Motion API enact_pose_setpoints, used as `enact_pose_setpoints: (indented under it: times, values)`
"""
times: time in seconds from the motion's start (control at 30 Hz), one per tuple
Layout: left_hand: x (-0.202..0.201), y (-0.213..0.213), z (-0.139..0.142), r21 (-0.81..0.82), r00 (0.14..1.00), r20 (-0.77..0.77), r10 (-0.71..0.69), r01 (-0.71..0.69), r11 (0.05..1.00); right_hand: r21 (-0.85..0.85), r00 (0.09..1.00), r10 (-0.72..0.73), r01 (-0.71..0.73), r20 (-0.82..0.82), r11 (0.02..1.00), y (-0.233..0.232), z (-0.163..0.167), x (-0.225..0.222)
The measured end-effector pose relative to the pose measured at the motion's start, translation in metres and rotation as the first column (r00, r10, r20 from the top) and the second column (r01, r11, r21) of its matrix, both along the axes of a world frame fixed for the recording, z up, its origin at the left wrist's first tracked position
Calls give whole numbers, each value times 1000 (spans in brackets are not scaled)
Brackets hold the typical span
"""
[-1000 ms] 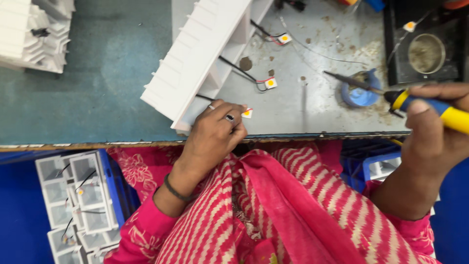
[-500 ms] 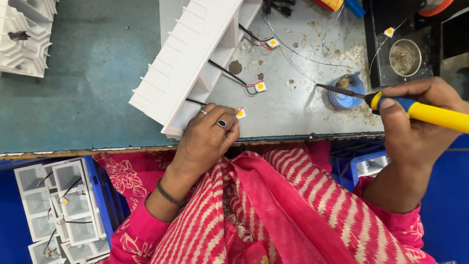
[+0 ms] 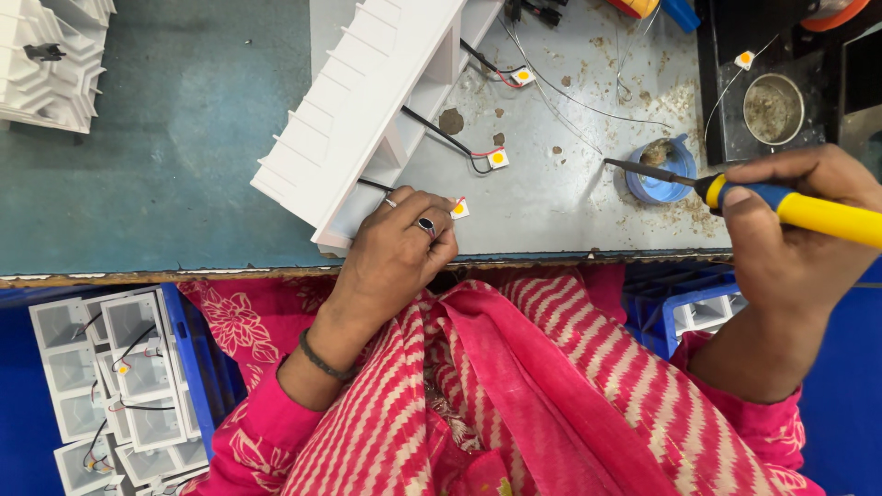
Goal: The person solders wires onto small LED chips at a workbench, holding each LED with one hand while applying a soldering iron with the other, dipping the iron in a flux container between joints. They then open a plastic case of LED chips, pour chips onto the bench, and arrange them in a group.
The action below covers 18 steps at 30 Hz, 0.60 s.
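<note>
My left hand [image 3: 400, 253] pins a small square LED chip [image 3: 459, 208] at the frame's centre; my right hand [image 3: 795, 230] is closed round a yellow-handled soldering iron [image 3: 735, 193].

The iron's dark metal tip dips over the blue tin [image 3: 663, 168], right of centre. I judge the hot tip could singe the thin wires or my fingertips if the chip slides on the smooth, speckled grey bench [image 3: 570, 202] beside the ribbed white plastic housing [image 3: 358, 110].

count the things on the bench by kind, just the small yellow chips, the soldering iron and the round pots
yellow chips: 4, at and
soldering iron: 1, in the right hand
round pots: 2, a blue pot and a metal pot
total: 7
</note>
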<state>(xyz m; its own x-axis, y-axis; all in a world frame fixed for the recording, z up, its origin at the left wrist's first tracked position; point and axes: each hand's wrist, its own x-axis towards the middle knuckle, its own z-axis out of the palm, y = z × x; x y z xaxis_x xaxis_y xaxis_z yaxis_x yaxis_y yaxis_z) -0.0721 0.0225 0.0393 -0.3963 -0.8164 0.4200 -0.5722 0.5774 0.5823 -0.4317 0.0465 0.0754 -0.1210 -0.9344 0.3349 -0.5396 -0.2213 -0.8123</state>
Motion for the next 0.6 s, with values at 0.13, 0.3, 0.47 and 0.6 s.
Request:
enact_pose_setpoints:
  times: [0.13, 0.3, 0.47, 0.6]
  values:
    - [0, 0, -1, 4, 1000, -4, -6, 6, 1000, -6, 1000, -7, 7, 11, 1000, 7, -3, -2]
    - [1, -1, -2, -4, 1000, -11, -23, 23, 1000, 22, 999, -27, 27, 25, 999, 14, -5, -4]
    - [2, 0, -2, 4, 1000, -13, -24, 24, 1000, 20, 998, -8, 7, 67, 1000, 16, 0, 7]
    - [2, -2, -3, 29, 999, -21, -29, 30, 999, -3, 986, 62, -63, 154, 998, 28, 14, 38]
